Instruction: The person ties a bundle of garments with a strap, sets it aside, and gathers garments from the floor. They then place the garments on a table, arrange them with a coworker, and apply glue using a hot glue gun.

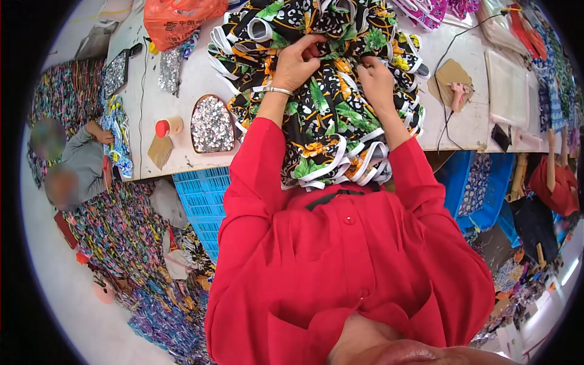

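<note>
A heap of black garments [319, 100] with green and orange flower print and white trim lies in front of me, its white loops [350, 161] hanging over the table's near edge. My left hand [298, 62], with a silver bangle at the wrist, is on top of the heap, thumb and forefinger closed on the printed cloth. To the right, my right hand [376, 82] rests on the same heap with curled fingers, the tips partly sunk in the folds. Whether those tips grip cloth is hard to make out.
Left on the white table [201, 79] are a tray of shiny round pieces [212, 125], a red-lidded jar [169, 126] and an orange plastic bag [179, 21]. A cable [439, 73] runs by brown card [453, 79] at right. Blue crates [204, 201] stand below. Other people sit at both sides.
</note>
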{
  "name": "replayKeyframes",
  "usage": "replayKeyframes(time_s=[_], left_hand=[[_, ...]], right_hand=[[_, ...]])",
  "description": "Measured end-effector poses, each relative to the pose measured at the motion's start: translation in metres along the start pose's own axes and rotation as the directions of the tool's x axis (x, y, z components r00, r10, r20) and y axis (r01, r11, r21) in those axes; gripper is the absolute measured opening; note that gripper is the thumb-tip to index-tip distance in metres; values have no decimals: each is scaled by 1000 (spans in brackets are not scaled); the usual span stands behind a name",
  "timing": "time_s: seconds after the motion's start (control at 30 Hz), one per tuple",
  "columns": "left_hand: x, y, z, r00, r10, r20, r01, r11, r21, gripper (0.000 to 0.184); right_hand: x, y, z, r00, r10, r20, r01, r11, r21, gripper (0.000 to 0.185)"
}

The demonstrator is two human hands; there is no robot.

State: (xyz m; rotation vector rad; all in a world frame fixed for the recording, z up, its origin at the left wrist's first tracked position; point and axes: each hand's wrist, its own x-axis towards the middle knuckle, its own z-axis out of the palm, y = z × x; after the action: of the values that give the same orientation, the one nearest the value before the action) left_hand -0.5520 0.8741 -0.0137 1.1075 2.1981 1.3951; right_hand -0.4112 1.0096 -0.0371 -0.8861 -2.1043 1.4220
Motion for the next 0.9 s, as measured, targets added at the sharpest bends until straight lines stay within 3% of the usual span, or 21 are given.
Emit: replayKeyframes(time_s=[0.03,0.1,0.2,0.23,0.27,0.33,0.4,0.5,0.67,0.77,0.8,0.9], left_hand=[[-2,-2,0,1000,26,-2,-26,999,-44,41],[-3,1,0,998,60,-3,-60,995,-78,40],[-13,16,15,908,416,-45,-398,891,217,36],[-12,18,17,910,413,-37,-396,893,211,36],[-4,26,18,914,405,27,-391,859,330,39],[12,36,18,918,367,148,-385,739,552,46],[15,24,17,931,341,128,-353,761,545,51],[15,14,15,955,283,87,-285,799,529,61],[21,11,12,952,274,135,-303,796,524,71],[23,14,11,960,248,127,-277,812,513,72],[23,15,11,962,239,132,-272,807,524,70],[18,18,10,969,213,129,-248,793,556,68]], right_hand=[[-1,-1,-1,997,-81,15,82,977,-197,24],[2,-10,-3,969,-232,84,239,802,-547,17],[6,-8,-4,934,-356,42,317,766,-560,13],[3,-5,-6,911,-411,33,355,741,-570,12],[2,-3,-6,914,-406,28,347,743,-573,12],[1,0,-3,905,-423,-37,368,825,-428,12],[-3,3,-6,904,-422,-73,373,860,-349,12],[-17,-2,-15,963,-262,61,267,956,-124,13],[-19,-1,-18,978,-199,66,203,978,-53,12],[-18,-4,-25,991,-23,131,-3,981,196,12],[-19,-5,-25,990,-28,139,0,980,199,12],[-21,-9,-21,955,-282,92,288,956,-54,9]])
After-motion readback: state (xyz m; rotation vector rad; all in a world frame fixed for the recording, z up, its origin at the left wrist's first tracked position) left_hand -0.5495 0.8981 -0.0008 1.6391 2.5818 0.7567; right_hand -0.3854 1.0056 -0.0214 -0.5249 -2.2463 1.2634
